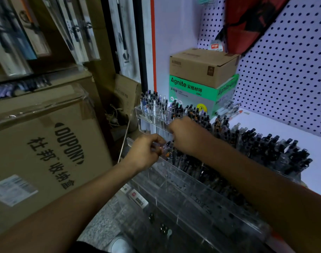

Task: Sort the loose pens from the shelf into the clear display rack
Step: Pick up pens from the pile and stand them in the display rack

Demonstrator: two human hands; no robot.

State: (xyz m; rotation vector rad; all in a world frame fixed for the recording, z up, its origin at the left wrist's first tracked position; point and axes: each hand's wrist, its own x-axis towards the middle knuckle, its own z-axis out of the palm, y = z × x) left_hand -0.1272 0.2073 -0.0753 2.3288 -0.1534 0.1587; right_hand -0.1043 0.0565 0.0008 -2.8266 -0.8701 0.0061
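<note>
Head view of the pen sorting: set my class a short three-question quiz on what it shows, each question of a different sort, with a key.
1. True or false: the left hand holds a small bunch of pens.
2. Multiple choice: the plain brown carton sits on top of A) the green Agnite box, B) the Dupont carton, C) the floor.
3. Fill in: the wall behind the white shelf is a ____ full of round holes.

Key
1. True; its fingers curl round them at the left end of the clear display rack.
2. A.
3. Pegboard.
</note>
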